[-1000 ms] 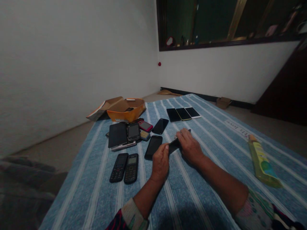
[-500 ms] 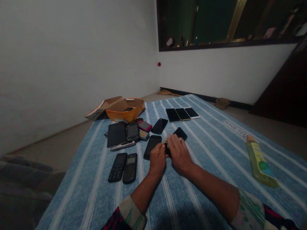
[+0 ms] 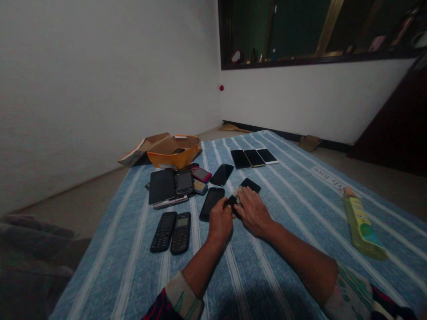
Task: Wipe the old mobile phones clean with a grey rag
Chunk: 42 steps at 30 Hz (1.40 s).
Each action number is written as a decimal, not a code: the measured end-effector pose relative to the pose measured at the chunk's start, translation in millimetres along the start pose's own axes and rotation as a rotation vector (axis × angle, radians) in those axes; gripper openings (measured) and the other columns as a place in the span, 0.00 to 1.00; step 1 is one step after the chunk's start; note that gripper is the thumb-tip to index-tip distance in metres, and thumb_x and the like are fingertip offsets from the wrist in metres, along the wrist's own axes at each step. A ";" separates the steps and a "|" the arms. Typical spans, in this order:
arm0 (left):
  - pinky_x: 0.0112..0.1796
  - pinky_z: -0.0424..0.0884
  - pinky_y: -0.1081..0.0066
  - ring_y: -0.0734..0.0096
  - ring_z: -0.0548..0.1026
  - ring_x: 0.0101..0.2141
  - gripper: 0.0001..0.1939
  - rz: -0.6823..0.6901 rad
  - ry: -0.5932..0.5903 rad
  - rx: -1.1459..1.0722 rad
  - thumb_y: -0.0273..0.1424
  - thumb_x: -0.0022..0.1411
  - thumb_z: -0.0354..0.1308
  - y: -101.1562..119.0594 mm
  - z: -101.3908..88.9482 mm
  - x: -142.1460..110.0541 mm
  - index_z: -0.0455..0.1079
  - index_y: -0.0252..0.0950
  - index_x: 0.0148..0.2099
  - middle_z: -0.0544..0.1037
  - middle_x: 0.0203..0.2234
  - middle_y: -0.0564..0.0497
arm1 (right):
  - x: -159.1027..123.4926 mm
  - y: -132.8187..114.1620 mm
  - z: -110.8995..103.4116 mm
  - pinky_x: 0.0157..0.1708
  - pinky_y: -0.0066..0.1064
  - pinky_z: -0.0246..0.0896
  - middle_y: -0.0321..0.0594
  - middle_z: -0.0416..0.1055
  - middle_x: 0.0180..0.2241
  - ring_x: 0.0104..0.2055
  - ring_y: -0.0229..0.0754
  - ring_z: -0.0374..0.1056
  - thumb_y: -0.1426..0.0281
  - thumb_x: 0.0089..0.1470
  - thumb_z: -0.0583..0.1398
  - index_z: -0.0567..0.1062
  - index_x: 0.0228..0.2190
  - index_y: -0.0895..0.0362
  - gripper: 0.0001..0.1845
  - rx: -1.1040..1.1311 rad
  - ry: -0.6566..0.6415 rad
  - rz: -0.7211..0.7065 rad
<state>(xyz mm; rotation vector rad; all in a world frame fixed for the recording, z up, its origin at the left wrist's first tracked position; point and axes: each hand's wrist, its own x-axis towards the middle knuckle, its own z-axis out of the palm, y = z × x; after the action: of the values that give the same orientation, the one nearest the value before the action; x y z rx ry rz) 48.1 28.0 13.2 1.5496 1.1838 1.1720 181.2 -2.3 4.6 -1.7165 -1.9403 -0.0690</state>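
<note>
A black smartphone lies on the blue striped cloth in front of me. My left hand is closed, pinching the phone's near end. My right hand rests on the phone with its fingers bent over it, and something small and pale shows at the fingertips; I cannot make out what it is. Just left of my hands lies another black smartphone.
Two keypad phones lie at the near left, with a heap of phones and a dark tablet behind them. An orange box, one black phone and a row of three phones lie farther back. A yellow-green bottle is on the right.
The smartphone, held tilted up between both hands a second ago, now lies flat on the cloth. Both hands have come closer together over its near end.
</note>
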 end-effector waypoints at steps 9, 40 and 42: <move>0.45 0.73 0.58 0.56 0.76 0.46 0.25 0.051 0.038 0.050 0.24 0.49 0.58 -2.5 2.6 -8.4 0.69 0.33 0.52 0.77 0.47 0.41 | -3.8 4.4 -4.1 0.60 0.53 0.52 0.61 0.61 0.60 0.64 0.57 0.54 0.68 0.64 0.50 0.65 0.57 0.66 0.23 -0.005 0.015 -0.002; 0.55 0.64 0.48 0.46 0.68 0.55 0.34 0.385 -0.045 0.510 0.24 0.51 0.60 -15.3 12.8 -8.3 0.57 0.34 0.60 0.69 0.54 0.37 | 37.0 57.0 0.3 0.56 0.40 0.59 0.52 0.68 0.53 0.55 0.46 0.65 0.79 0.59 0.49 0.70 0.50 0.62 0.20 0.069 0.077 0.029; 0.55 0.65 0.47 0.46 0.69 0.54 0.34 0.402 -0.031 0.515 0.25 0.51 0.60 -17.5 12.6 -8.2 0.57 0.35 0.60 0.70 0.53 0.38 | 38.5 60.2 0.8 0.55 0.39 0.61 0.53 0.68 0.52 0.54 0.46 0.65 0.80 0.59 0.49 0.70 0.49 0.62 0.19 0.069 0.094 0.044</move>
<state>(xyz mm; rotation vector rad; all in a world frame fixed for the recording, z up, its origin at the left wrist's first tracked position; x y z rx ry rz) 56.0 22.6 -7.8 2.2680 1.2513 1.1361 235.5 44.0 1.6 -1.6797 -1.8152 -0.0643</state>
